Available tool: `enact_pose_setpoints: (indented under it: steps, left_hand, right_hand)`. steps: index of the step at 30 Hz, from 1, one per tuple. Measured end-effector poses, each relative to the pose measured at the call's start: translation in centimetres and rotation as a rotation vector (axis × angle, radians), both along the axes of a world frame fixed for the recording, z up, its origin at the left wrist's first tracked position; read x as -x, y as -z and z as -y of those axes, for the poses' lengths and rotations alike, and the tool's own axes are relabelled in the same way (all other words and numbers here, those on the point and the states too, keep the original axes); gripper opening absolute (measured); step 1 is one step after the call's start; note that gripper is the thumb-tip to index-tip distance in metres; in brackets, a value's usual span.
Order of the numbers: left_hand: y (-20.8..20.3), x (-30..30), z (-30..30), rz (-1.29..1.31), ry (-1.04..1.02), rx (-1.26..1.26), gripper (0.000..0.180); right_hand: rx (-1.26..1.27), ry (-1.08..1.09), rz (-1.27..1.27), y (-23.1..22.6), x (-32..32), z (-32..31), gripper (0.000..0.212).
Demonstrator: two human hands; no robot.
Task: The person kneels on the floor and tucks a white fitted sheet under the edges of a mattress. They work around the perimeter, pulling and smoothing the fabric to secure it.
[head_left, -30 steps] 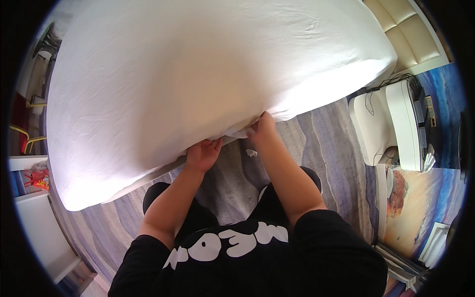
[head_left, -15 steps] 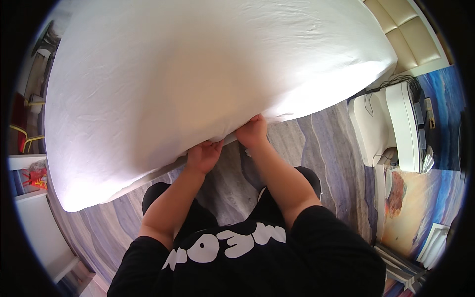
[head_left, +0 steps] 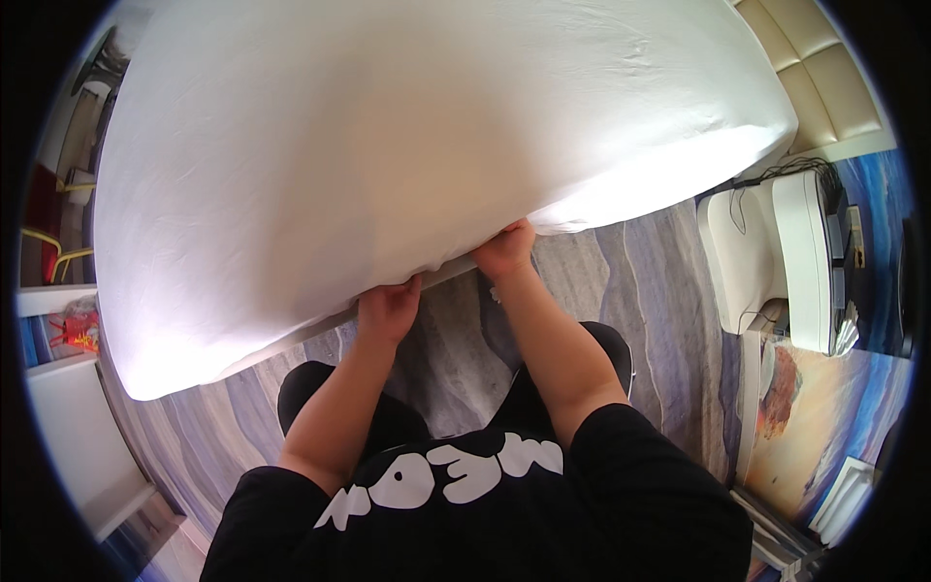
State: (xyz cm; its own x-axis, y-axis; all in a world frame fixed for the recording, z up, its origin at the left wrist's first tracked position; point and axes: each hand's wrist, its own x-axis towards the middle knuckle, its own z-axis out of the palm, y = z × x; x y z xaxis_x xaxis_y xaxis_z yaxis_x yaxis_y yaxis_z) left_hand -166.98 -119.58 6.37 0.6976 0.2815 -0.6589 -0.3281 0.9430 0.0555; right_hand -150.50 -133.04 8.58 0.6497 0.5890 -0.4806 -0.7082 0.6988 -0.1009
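Observation:
A white bed sheet (head_left: 407,145) stretches smooth over a large mattress, with its near side hanging toward the floor. At the lower edge of that side, my left hand (head_left: 390,308) is closed on the sheet, fingertips partly tucked into the cloth. Farther right along the same edge, my right hand (head_left: 506,250) grips the sheet too, its fingers curled and partly hidden by the fabric. Small puckers show in the cloth between the two hands. Both forearms reach forward over my bent knees.
Wood-patterned flooring (head_left: 650,281) lies between me and the bed. A padded beige headboard (head_left: 810,73) rises at the far right. Beside it stands a white curved cabinet (head_left: 810,262) with dark cables on top. At the left are a red chair with yellow legs (head_left: 44,233) and a white surface (head_left: 78,427).
My left hand has shifted slightly left and down along the sheet's edge, and its fingers have drawn in. The right hand has moved slightly right. The view has shifted a little.

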Motion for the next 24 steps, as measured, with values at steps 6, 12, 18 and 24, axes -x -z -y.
enact_pose_setpoints:
  steps: [6, 12, 18, 24]
  left_hand:
    - [3.1, 0.6, -0.8, 0.075, 0.238, -0.143, 0.054]
    - [2.6, 0.2, -0.7, 0.126, 0.177, -0.081, 0.037]
    - [2.9, 0.1, -0.6, 0.037, 0.241, -0.156, 0.029]
    - [2.1, 0.4, -0.7, 0.041, 0.234, -0.146, 0.026]
  right_hand:
    - [-0.037, -0.054, 0.009, 2.4, -1.2, 1.0, 0.028]
    - [0.422, -0.456, 0.06, 1.4, -2.6, 3.4, 0.025]
    - [1.001, -0.436, 0.279, 1.6, -0.7, 4.5, 0.026]
    - [0.374, 0.266, -0.01, 2.7, -1.0, 3.9, 0.031]
